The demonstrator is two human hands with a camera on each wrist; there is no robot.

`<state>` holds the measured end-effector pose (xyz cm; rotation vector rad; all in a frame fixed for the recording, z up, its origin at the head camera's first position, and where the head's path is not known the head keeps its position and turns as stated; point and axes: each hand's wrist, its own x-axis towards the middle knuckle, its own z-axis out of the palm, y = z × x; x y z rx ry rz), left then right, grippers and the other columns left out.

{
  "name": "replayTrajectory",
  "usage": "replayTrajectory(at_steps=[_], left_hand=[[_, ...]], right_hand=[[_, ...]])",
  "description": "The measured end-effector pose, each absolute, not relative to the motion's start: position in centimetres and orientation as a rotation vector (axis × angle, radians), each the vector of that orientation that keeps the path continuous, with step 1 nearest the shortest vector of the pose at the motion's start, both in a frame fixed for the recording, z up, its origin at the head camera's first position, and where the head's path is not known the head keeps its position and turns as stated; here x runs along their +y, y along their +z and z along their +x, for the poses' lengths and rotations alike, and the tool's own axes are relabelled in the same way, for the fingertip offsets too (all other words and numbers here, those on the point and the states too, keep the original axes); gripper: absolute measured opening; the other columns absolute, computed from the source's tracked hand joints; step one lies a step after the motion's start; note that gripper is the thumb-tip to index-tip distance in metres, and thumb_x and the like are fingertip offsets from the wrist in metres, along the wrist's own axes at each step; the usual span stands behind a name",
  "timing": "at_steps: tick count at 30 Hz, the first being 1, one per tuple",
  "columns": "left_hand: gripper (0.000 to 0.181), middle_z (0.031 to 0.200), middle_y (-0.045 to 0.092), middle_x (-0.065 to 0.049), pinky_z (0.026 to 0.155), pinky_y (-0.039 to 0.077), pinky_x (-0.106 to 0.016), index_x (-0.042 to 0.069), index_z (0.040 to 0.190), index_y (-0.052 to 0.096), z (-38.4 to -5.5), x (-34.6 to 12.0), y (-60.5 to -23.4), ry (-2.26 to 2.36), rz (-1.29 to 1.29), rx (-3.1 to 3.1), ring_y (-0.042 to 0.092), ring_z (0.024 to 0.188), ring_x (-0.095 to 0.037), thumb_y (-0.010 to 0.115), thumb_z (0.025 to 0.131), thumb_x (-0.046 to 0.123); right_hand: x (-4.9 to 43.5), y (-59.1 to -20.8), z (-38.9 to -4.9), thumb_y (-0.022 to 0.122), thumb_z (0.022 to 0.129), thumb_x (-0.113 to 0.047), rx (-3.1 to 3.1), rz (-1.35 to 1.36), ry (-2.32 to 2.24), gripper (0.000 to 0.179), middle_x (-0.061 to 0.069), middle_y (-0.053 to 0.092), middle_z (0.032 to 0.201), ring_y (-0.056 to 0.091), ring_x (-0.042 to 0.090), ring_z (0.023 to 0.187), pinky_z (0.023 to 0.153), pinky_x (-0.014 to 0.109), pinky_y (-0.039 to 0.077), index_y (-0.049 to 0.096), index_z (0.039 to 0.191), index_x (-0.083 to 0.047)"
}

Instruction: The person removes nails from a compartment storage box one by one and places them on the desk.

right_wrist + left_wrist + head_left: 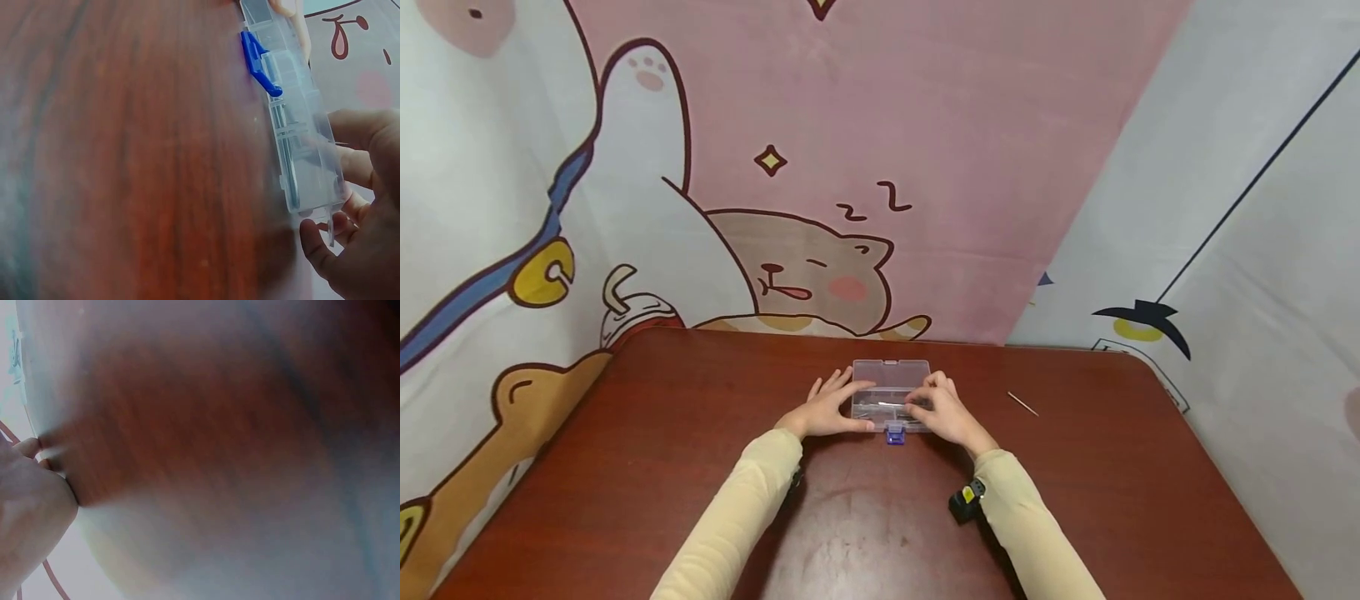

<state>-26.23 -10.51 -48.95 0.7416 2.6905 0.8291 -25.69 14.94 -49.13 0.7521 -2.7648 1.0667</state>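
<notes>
A clear plastic compartment box with a blue latch stands on the table, lid tipped back. Several thin metal pieces lie inside its front compartments. My left hand holds the box's left end, thumb at the front edge and index finger along the lid side. From the right, my right hand reaches over the box. Its thumb and index finger seem to pinch a thin, needle-like piece; the other fingers are by the box's right end. The left wrist view is mostly blurred tabletop.
A thin stick-like metal piece lies on the brown table to the right of the box. A cartoon-printed cloth hangs behind the table and along its sides.
</notes>
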Motion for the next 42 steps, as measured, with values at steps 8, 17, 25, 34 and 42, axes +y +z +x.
replayTrajectory(at_steps=[8,17,25,34,42], left_hand=[[0.076,0.159,0.01,-0.018,0.111,-0.001,-0.058,0.028,0.148,0.04,-26.2,-10.6,-48.9,0.81,0.725,2.69,0.005,0.144,-0.039,0.069,0.083,0.054],[0.075,0.158,0.011,-0.019,0.11,0.0,-0.059,0.026,0.147,0.041,-26.3,-10.3,-48.8,0.816,0.739,2.686,0.006,0.144,-0.041,0.07,0.083,0.052],[0.075,0.159,0.011,-0.018,0.111,-0.001,-0.058,0.027,0.147,0.04,-26.3,-10.3,-48.7,0.809,0.724,2.677,0.005,0.144,-0.038,0.069,0.083,0.053],[0.073,0.159,0.011,-0.018,0.111,0.0,-0.059,0.028,0.146,0.041,-26.4,-10.3,-48.6,0.81,0.721,2.683,0.006,0.144,-0.039,0.069,0.083,0.052],[0.073,0.158,0.012,-0.018,0.111,0.001,-0.059,0.028,0.146,0.041,-26.2,-10.3,-48.5,0.796,0.722,2.689,0.006,0.144,-0.04,0.07,0.083,0.051]], right_hand=[[14.8,-49.5,-25.9,0.075,0.083,-0.009,-2.738,0.638,1.26,0.004,0.005,0.042,0.093,0.039,0.027,0.095,0.083,0.04,0.033,0.077,0.086,-0.006],[15.2,-49.1,-26.0,0.08,0.077,-0.006,-2.687,0.58,1.384,0.005,0.007,0.054,0.092,0.047,0.024,0.095,0.081,0.04,0.039,0.076,0.081,-0.006],[15.7,-48.8,-26.1,0.079,0.076,-0.008,-2.684,0.585,1.348,0.005,0.004,0.055,0.091,0.05,0.023,0.089,0.076,0.04,0.041,0.075,0.078,-0.01],[16.2,-48.3,-26.3,0.079,0.079,-0.01,-2.678,0.559,1.332,0.007,0.003,0.059,0.09,0.052,0.021,0.085,0.073,0.036,0.04,0.076,0.084,-0.007],[16.9,-48.0,-26.1,0.076,0.081,-0.004,-2.621,0.523,1.431,0.006,0.004,0.058,0.087,0.052,0.018,0.076,0.066,0.027,0.043,0.074,0.087,-0.006]])
